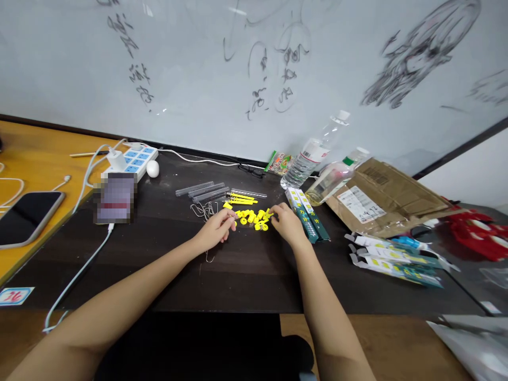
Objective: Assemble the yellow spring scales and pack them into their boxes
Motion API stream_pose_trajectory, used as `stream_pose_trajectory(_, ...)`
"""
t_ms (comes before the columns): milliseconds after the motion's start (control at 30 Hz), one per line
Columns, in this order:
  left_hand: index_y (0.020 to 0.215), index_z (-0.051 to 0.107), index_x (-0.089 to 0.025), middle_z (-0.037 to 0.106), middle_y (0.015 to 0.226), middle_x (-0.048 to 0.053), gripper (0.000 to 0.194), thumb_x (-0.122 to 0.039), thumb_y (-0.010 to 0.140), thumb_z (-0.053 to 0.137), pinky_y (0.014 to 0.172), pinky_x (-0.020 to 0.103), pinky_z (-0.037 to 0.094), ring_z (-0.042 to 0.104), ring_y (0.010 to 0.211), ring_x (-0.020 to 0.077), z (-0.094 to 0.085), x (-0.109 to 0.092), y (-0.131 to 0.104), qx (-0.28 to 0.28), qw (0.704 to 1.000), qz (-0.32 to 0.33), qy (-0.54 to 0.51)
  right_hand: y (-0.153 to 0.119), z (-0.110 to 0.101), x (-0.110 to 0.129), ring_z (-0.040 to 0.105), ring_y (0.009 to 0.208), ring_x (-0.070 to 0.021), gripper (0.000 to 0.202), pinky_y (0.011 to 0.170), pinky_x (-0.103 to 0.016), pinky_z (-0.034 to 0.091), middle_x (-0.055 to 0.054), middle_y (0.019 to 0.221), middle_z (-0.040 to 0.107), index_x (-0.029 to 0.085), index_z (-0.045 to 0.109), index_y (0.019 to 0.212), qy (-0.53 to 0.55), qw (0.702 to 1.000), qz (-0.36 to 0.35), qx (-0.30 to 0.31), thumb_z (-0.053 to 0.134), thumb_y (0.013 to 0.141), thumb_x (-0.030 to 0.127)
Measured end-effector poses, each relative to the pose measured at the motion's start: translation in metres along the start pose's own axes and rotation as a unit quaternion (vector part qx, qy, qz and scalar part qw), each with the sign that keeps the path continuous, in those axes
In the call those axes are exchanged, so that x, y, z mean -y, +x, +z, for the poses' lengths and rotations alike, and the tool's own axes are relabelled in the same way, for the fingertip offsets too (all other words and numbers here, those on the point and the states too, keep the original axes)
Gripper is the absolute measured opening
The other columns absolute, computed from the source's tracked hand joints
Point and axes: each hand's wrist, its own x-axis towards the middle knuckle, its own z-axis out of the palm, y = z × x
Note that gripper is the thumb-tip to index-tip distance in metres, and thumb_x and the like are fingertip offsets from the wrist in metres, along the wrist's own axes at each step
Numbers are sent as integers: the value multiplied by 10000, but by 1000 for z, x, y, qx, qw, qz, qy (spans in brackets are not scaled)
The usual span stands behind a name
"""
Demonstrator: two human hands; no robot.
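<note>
The left hand (218,229) is curling loosely beside small, yellow plastic pieces (252,216); whether it is pinching one is unclear. The right hand (287,224) is bending its fingers at their right edge, its grip also unclear. Beyond, slim yellow plastic rods (243,200) and clear plastic tubes (208,191) are lying on the dark table (246,286).

Black writing and a drawn figure are borne by a whiteboard (186,69). At its foot, a snack packet (279,162) is placed beside a clear water bottle (304,164), next to which a second bottle (332,177) is tilted against a brown package (381,190). Farther right, a red item (482,233) is seen. At left, a power strip (141,159) is set near a round white object (153,169), and a dark-screened phone (29,218) is laid on a yellow tabletop (51,143).
</note>
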Motion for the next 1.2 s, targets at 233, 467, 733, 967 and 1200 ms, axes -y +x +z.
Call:
stream_pose_trajectory(233, 989, 503, -179, 547, 709, -32, 183, -326, 894, 451, 414, 166, 306, 408, 412, 25, 2, -6, 0, 1, 999, 3, -44, 1, 16, -3, 535, 879, -198, 160, 683, -277, 388, -62, 924, 563, 203, 578, 846, -32, 999, -13, 23, 498, 775, 84)
stream_pose_trajectory(467, 913, 466, -185, 549, 619, -45, 196, -377, 878, 485, 401, 159, 240, 336, 393, 24, 3, -6, 2, -6, 995, -13, -95, 1, 5, -3, 512, 761, -166, 73, 632, -264, 365, -27, 807, 509, 198, 504, 725, 7, 1000, -12, -4, 525, 739, 130)
stream_pose_trajectory(733, 855, 434, -195, 539, 557, -63, 190, -371, 852, 509, 377, 143, 219, 318, 364, 24, 3, -8, 1, -7, 993, -25, -114, -4, 0, 46, 488, 460, -106, 278, 455, -242, 415, 56, 588, 527, 232, 382, 754, 585, 806, 69, 60, 626, 769, 365)
stream_pose_trajectory(967, 859, 420, -195, 537, 548, -70, 227, -396, 844, 524, 364, 140, 213, 314, 347, 19, 6, -10, -1, 23, 993, -26, -111, -16, 4, 80, 585, 526, -94, 360, 513, -237, 511, 69, 663, 613, 237, 425, 850, 713, 679, 56, 164, 746, 714, 329)
stream_pose_trajectory(1200, 828, 427, -190, 512, 546, -69, 204, -352, 822, 552, 399, 146, 236, 334, 394, 25, 7, -12, -2, 18, 992, -21, -121, -16, 6, 78, 560, 539, -87, 287, 553, -262, 546, 48, 635, 576, 192, 543, 776, 696, 695, 57, 175, 769, 685, 344)
